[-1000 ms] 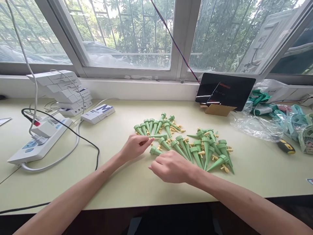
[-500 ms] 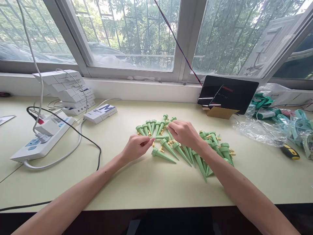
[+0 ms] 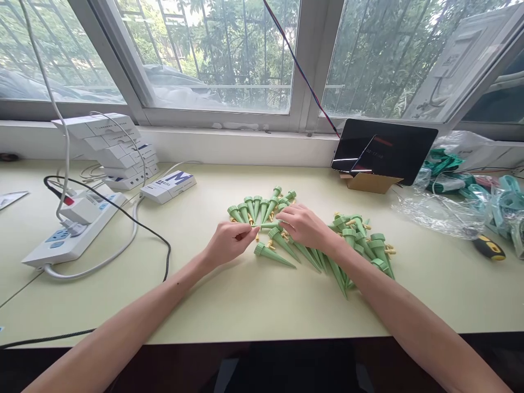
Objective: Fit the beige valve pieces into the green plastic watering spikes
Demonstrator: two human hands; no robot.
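Note:
Between my hands lies a green plant watering spike (image 3: 269,225), roughly level, its narrow end to the left. My left hand (image 3: 230,241) is closed, with thumb and forefinger pinched at that narrow end. My right hand (image 3: 305,225) curls its fingers over the wide capped end, which they mostly hide. Behind the hands, several green spikes (image 3: 256,207) with yellow nozzles lie fanned out. Closer to me is a single loose spike (image 3: 273,254). A heap of more spikes (image 3: 360,240) lies beside and partly beneath my right forearm.
A white power strip (image 3: 73,226) with cables stands at left, near stacked white boxes (image 3: 118,147) and a single box (image 3: 170,186). At the back right, a tablet (image 3: 385,147) leans behind a cardboard piece (image 3: 374,183). Clear plastic wrap (image 3: 438,218) and a yellow-black tool (image 3: 489,247) lie at right.
My right hand has come down and slightly left, onto the capped end of the spike between my hands. My left hand stays nearly in place. The view has shifted slightly.

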